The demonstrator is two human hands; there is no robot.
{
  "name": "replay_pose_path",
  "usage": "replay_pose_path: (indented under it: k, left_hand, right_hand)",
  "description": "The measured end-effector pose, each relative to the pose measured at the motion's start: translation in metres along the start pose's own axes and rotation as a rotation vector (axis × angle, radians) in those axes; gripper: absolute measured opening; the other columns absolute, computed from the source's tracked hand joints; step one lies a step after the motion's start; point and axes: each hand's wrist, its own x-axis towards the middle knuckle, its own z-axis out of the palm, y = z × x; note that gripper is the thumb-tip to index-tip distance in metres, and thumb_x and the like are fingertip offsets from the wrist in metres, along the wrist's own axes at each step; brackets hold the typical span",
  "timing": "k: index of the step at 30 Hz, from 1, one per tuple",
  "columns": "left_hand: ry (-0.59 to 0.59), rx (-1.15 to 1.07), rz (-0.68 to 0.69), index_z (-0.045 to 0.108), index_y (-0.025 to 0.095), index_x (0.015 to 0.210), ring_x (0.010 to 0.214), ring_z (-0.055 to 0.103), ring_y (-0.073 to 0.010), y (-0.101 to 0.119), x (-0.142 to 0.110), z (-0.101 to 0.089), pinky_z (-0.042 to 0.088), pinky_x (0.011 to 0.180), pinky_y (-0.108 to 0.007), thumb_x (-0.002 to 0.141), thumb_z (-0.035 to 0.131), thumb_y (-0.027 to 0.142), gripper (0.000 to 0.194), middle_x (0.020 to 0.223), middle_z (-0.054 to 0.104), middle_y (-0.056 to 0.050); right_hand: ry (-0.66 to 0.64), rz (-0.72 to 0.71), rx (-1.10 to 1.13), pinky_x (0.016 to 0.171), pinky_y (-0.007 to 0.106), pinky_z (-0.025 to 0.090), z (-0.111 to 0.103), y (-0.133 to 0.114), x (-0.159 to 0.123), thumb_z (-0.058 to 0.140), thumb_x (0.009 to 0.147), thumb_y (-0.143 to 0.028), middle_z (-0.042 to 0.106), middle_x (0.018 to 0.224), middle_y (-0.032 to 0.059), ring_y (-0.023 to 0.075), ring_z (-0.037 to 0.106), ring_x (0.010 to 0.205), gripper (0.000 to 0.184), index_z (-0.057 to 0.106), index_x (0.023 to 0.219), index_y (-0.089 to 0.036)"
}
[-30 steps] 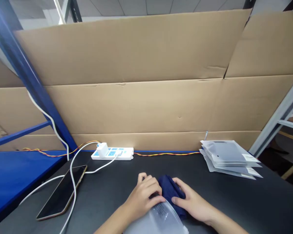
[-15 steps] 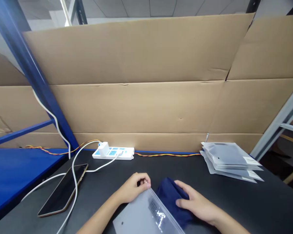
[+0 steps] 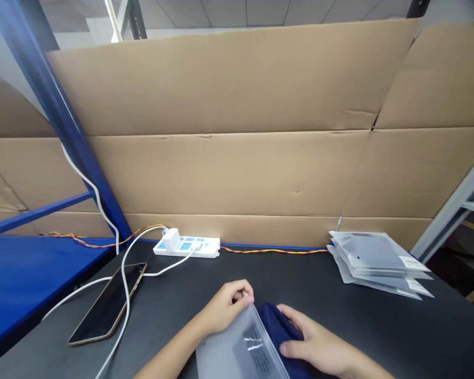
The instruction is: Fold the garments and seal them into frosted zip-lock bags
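My left hand (image 3: 227, 305) is closed in a pinch on the far corner of a frosted plastic zip bag (image 3: 237, 350) that lies on the black table (image 3: 174, 310) near the front edge. My right hand (image 3: 314, 342) curls round a folded dark blue cloth (image 3: 278, 331), which sits at the bag's open right edge, partly under the plastic. The rest of the cloth and the bag run out of the bottom of the view.
A stack of frosted bags (image 3: 375, 258) lies at the back right. A white power strip (image 3: 185, 246) with a charger sits at the back left, and its white cable runs to a phone (image 3: 110, 302). Cardboard sheets (image 3: 237, 158) wall the back. A blue shelf (image 3: 27, 263) stands left.
My left hand left the cloth and took the bag's far corner. The bag now lies flatter, and the cloth sits lower against its open edge.
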Motion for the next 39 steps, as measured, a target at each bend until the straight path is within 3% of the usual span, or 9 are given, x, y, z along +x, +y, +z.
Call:
replay_pose_path:
  k: [3, 7, 13, 18, 24, 28, 31, 36, 39]
  left_hand:
    - [-0.04, 0.014, 0.011, 0.06, 0.018, 0.09, 0.074, 0.052, -0.014, 0.002, -0.001, -0.011, 0.04, 0.07, -0.024, 0.098, 0.052, 0.037, 0.022, 0.082, 0.059, 0.001]
    - [-0.142, 0.068, 0.04, 0.068, 0.018, 0.091, 0.078, 0.053, -0.0156, 0.001, -0.002, -0.033, 0.041, 0.074, -0.026, 0.096, 0.056, 0.04, 0.024, 0.09, 0.063, -0.001]
    - [-0.209, 0.069, 0.072, 0.066, 0.018, 0.084, 0.077, 0.051, -0.0153, 0.0, -0.001, -0.034, 0.04, 0.073, -0.026, 0.092, 0.062, 0.042, 0.025, 0.085, 0.06, 0.0]
    - [-0.219, 0.062, 0.11, 0.062, 0.018, 0.083, 0.08, 0.051, -0.0162, 0.002, 0.002, -0.028, 0.04, 0.076, -0.027, 0.094, 0.059, 0.044, 0.029, 0.089, 0.059, -0.001]
    - [-0.175, 0.076, 0.11, 0.059, 0.019, 0.084, 0.082, 0.051, -0.017, 0.002, -0.001, -0.027, 0.041, 0.078, -0.027, 0.096, 0.056, 0.046, 0.03, 0.089, 0.057, -0.001]
    - [-0.061, 0.072, 0.118, 0.056, 0.019, 0.085, 0.083, 0.051, -0.0174, 0.0, -0.002, -0.024, 0.041, 0.08, -0.028, 0.098, 0.052, 0.042, 0.027, 0.088, 0.055, 0.0]
    - [0.003, 0.053, 0.131, 0.055, 0.019, 0.085, 0.082, 0.051, -0.0173, 0.0, -0.001, -0.022, 0.041, 0.08, -0.028, 0.099, 0.049, 0.04, 0.026, 0.087, 0.053, 0.0]
    - [-0.042, -0.001, 0.166, 0.056, 0.019, 0.09, 0.092, 0.054, -0.0192, 0.002, -0.002, -0.024, 0.041, 0.088, -0.031, 0.1, 0.049, 0.039, 0.024, 0.098, 0.058, -0.003]
    - [-0.052, -0.03, 0.146, 0.057, 0.02, 0.092, 0.091, 0.055, -0.019, 0.001, -0.004, -0.023, 0.042, 0.086, -0.03, 0.101, 0.049, 0.039, 0.023, 0.097, 0.059, -0.004]
  right_hand:
    - [0.067, 0.007, 0.176, 0.074, 0.027, 0.051, 0.002, 0.004, 0.005, 0.072, 0.078, -0.04, 0.066, 0.092, -0.0036, 0.0175, 0.066, 0.085, 0.041, 0.054, 0.113, -0.029]
    - [0.155, 0.027, 0.288, 0.046, 0.016, 0.03, 0.005, 0.015, 0.013, 0.071, 0.078, -0.044, 0.05, 0.073, -0.0105, 0.0058, 0.043, 0.052, 0.035, 0.043, 0.09, -0.027]
    - [0.056, -0.046, 0.084, 0.05, 0.018, 0.026, 0.009, 0.013, 0.013, 0.071, 0.081, -0.038, 0.05, 0.073, -0.0087, 0.0063, 0.039, 0.058, 0.033, 0.042, 0.087, -0.023]
    - [0.096, -0.101, -0.029, 0.062, 0.021, 0.034, 0.01, 0.017, 0.015, 0.07, 0.078, -0.026, 0.051, 0.072, -0.0079, 0.0099, 0.046, 0.068, 0.026, 0.046, 0.087, -0.022]
    - [0.057, -0.044, 0.076, 0.065, 0.023, 0.042, 0.016, 0.005, 0.01, 0.077, 0.075, -0.042, 0.063, 0.09, -0.0025, 0.0144, 0.059, 0.078, 0.034, 0.057, 0.095, -0.023]
    - [-0.086, -0.109, 0.183, 0.088, 0.033, 0.049, 0.022, 0.007, 0.008, 0.087, 0.063, -0.033, 0.062, 0.125, 0.0054, 0.026, 0.062, 0.111, 0.073, 0.053, 0.127, -0.028]
    - [-0.121, -0.063, 0.14, 0.088, 0.037, 0.051, 0.023, 0.018, 0.01, 0.085, 0.058, -0.02, 0.065, 0.12, 0.0079, 0.0277, 0.066, 0.106, 0.098, 0.038, 0.143, -0.027]
    - [-0.034, -0.109, 0.037, 0.077, 0.035, 0.054, 0.014, 0.019, 0.009, 0.072, 0.063, -0.014, 0.065, 0.119, 0.0109, 0.0293, 0.064, 0.108, 0.074, 0.052, 0.134, -0.021]
    - [-0.018, -0.178, 0.056, 0.09, 0.037, 0.051, 0.003, 0.01, 0.006, 0.071, 0.072, -0.018, 0.061, 0.129, 0.0105, 0.0286, 0.056, 0.123, 0.059, 0.057, 0.129, -0.022]
